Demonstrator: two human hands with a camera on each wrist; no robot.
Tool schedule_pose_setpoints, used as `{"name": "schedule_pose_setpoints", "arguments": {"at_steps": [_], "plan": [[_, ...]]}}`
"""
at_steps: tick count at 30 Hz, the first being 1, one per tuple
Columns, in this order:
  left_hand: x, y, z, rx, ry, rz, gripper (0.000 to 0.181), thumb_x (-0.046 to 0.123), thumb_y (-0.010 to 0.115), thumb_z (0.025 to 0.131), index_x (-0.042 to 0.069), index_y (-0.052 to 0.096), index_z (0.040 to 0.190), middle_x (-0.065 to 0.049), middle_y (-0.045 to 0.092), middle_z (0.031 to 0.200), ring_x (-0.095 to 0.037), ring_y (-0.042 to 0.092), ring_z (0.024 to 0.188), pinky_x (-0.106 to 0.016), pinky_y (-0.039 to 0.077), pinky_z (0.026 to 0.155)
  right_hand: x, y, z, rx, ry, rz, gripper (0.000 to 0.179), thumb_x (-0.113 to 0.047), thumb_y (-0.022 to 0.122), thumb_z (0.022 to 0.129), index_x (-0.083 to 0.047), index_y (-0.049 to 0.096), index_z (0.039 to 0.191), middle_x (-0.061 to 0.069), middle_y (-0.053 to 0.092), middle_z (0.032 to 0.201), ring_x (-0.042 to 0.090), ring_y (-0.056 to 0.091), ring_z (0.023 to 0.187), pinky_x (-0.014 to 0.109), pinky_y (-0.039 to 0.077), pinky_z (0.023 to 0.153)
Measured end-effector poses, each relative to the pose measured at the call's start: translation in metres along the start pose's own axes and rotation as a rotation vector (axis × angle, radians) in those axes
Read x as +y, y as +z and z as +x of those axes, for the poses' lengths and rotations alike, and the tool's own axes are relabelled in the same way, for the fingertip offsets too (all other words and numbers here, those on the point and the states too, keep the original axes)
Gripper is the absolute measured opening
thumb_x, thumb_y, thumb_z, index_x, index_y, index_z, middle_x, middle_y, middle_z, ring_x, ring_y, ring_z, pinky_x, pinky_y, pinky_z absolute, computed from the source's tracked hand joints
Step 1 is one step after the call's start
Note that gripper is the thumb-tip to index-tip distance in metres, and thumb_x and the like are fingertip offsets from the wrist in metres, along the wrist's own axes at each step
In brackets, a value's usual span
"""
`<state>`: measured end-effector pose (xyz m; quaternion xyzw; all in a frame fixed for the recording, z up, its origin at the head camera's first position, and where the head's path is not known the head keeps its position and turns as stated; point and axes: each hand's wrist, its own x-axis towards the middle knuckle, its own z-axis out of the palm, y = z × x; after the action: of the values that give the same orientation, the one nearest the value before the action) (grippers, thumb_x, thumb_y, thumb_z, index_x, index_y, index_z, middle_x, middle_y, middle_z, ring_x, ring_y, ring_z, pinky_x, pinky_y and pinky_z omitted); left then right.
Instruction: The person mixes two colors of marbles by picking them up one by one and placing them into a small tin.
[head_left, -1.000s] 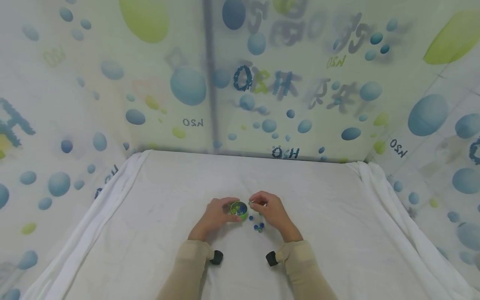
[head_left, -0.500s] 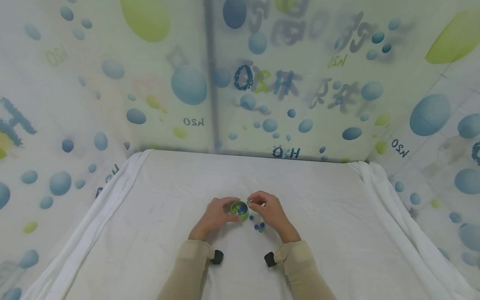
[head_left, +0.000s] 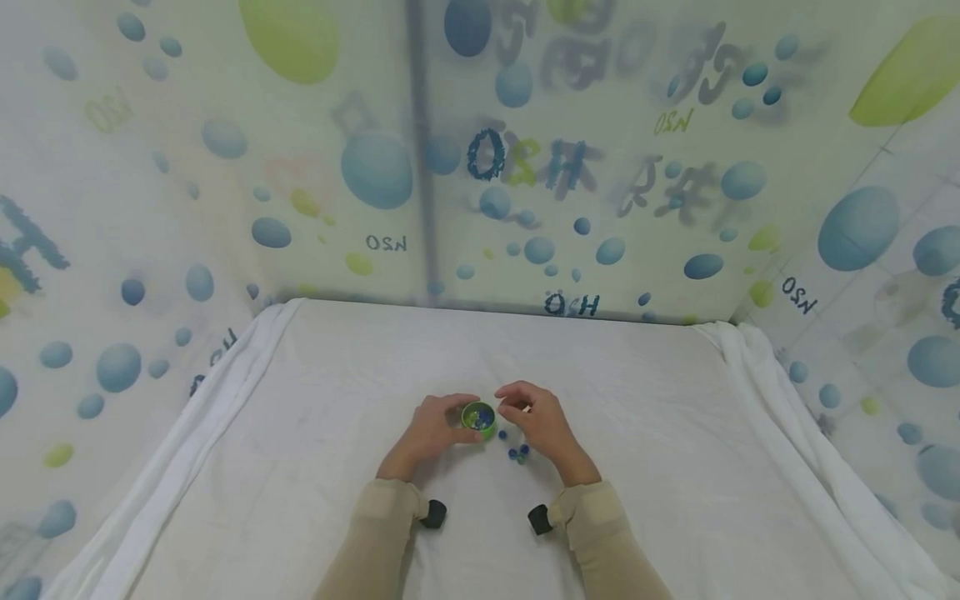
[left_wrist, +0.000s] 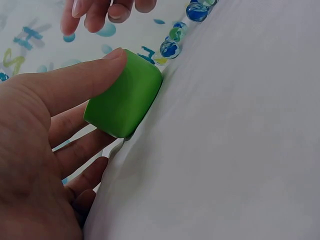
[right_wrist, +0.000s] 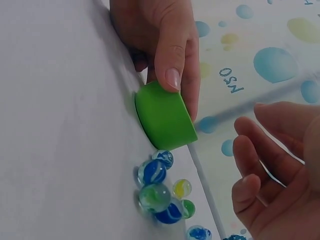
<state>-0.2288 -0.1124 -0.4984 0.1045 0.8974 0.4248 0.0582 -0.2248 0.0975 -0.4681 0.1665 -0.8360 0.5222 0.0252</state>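
Note:
My left hand [head_left: 431, 429] holds a small green bowl [right_wrist: 165, 117] upright on the white cloth, its thumb at the near side and fingers round the far side. Blue and yellowish marbles [head_left: 481, 419] show inside the bowl in the head view. Just right of the rim is my right hand [head_left: 536, 417], raised, its fingers loosely bent and apart with nothing between them. In the right wrist view, blue, green and yellow marbles [right_wrist: 155, 198] lie on the cloth beside the bowl; a blue swirled marble [left_wrist: 170, 49] shows near it in the left wrist view.
A white cloth [head_left: 360, 358] covers the table. Rolled white cloth [head_left: 772, 392] runs along both sides. Behind stands a curtain [head_left: 315, 167] printed with blue and green drops.
My right hand has shifted slightly left toward the bowl. The small marble pinched at its fingertips earlier is out of them now, and the fingers have parted. My left hand stays on the bowl.

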Motion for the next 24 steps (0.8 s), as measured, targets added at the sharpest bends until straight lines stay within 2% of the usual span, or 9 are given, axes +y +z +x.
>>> {"name": "schedule_pose_setpoints", "arguments": {"at_steps": [4,11,15,24], "plan": [[0.000,-0.001,0.000,0.006,0.005,0.005,0.058,0.035,0.085,0.073,0.023,0.065,0.126,-0.008,0.056,0.134,-0.033,0.042,0.122,-0.058,0.029,0.104,0.003,-0.003,0.000,0.008,0.008,0.005,0.017,-0.004,0.069,0.088,-0.009,0.069,0.105,-0.002,0.065,0.084,0.017,0.057,0.074,0.028,0.048,0.061],[0.000,0.000,0.002,0.020,0.044,-0.001,0.058,0.035,0.086,0.071,0.022,0.066,0.125,-0.005,0.060,0.132,-0.034,0.044,0.123,-0.058,0.030,0.104,0.007,-0.009,0.001,0.034,0.042,-0.019,0.017,-0.006,0.071,0.087,-0.013,0.070,0.103,-0.003,0.064,0.082,0.016,0.058,0.077,0.031,0.049,0.065],[0.000,0.000,0.002,0.018,0.036,-0.001,0.058,0.035,0.086,0.071,0.023,0.066,0.124,-0.004,0.060,0.131,-0.034,0.044,0.123,-0.058,0.030,0.104,0.010,-0.013,0.000,0.045,0.052,-0.033,0.017,-0.005,0.071,0.086,-0.012,0.070,0.102,-0.003,0.064,0.081,0.016,0.057,0.076,0.031,0.048,0.065],[0.001,0.001,0.002,0.017,0.029,-0.013,0.058,0.034,0.086,0.071,0.022,0.067,0.124,-0.005,0.060,0.132,-0.034,0.043,0.124,-0.056,0.030,0.105,0.017,-0.023,0.000,0.074,0.147,-0.128,0.018,-0.007,0.071,0.087,-0.013,0.069,0.104,-0.001,0.061,0.084,0.017,0.055,0.078,0.030,0.047,0.066]]}}
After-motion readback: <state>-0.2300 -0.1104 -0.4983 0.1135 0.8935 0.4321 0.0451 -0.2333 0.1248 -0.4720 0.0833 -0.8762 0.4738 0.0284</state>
